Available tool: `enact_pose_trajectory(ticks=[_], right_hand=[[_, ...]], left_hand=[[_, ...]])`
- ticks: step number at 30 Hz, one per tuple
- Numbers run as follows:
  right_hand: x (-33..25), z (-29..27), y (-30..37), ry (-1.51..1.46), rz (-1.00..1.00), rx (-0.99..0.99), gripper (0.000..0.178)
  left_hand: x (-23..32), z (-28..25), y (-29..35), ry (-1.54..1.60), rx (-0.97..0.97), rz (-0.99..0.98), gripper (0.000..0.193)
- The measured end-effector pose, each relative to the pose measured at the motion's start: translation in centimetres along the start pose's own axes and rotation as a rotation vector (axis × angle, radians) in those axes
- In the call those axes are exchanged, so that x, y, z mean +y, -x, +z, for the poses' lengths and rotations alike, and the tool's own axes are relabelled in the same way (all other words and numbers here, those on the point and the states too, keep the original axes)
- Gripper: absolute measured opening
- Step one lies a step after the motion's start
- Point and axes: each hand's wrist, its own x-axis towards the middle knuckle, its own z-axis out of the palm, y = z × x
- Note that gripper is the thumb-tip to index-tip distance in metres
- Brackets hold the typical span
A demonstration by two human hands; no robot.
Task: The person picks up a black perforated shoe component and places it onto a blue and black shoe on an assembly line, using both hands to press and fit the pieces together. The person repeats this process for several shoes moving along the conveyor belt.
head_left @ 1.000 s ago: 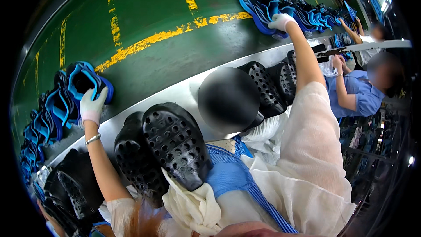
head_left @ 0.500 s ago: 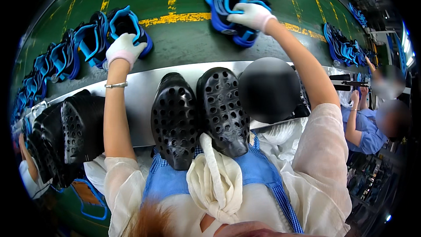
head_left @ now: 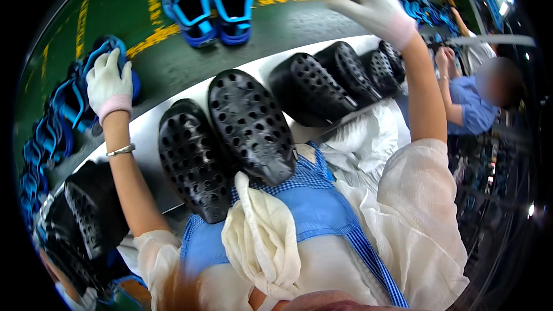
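Note:
Gloved in white, my left hand (head_left: 109, 83) lies with its fingers stretched over a blue and black shoe (head_left: 124, 49) at the left end of the belt. A pair of shoes of the same kind, left shoe (head_left: 190, 8) and right shoe (head_left: 231, 6), stands side by side on the green belt, heels toward me. My right hand (head_left: 368, 8), gloved too, is raised to the right of that pair, empty, its fingers apart and slightly blurred. Nearest my body, two black shoe-shaped pieces with round holes (head_left: 250, 121) lean against my blue apron.
More blue shoes (head_left: 49, 121) line the belt (head_left: 288, 20) at left, with others (head_left: 429, 11) far right. On the pale metal ledge (head_left: 144, 132) rest black holed pieces (head_left: 322, 83); more (head_left: 86, 207) sit left. A person in blue (head_left: 472, 95) works at right.
My right hand has let go of the blue shoes, which now stand on the belt. My left hand stays by the shoe at left. The whole view has turned.

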Motion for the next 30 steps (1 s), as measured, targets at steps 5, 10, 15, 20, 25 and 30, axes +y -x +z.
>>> enact_pose_trajectory(ticks=[5, 10, 15, 20, 25, 30], right_hand=[[4.5, -3.9, 12.4, 0.108, 0.335, 0.129, 0.025], [5.6, -2.0, 19.1, 0.109, 0.503, -0.005, 0.038], [7.4, 0.0, 21.3, 0.069, 0.522, -0.053, 0.04], [7.8, 0.4, 21.0, 0.094, 0.514, -0.088, 0.034], [8.4, 1.5, 21.0, 0.126, 0.341, 0.042, 0.033], [7.7, 1.1, 21.0, 0.182, 0.433, -0.082, 0.034]], left_hand=[[5.9, 0.4, -4.8, 0.565, -0.111, 0.525, 0.039], [7.7, 4.9, -6.0, 0.692, -0.429, 0.435, 0.045], [6.9, 6.0, -5.4, 0.572, -0.347, 0.455, 0.039], [6.0, 5.6, -3.5, 0.534, -0.316, 0.412, 0.038], [5.7, 5.5, -3.3, 0.557, -0.303, 0.405, 0.04], [5.0, 6.0, -3.2, 0.579, -0.305, 0.4, 0.04]])
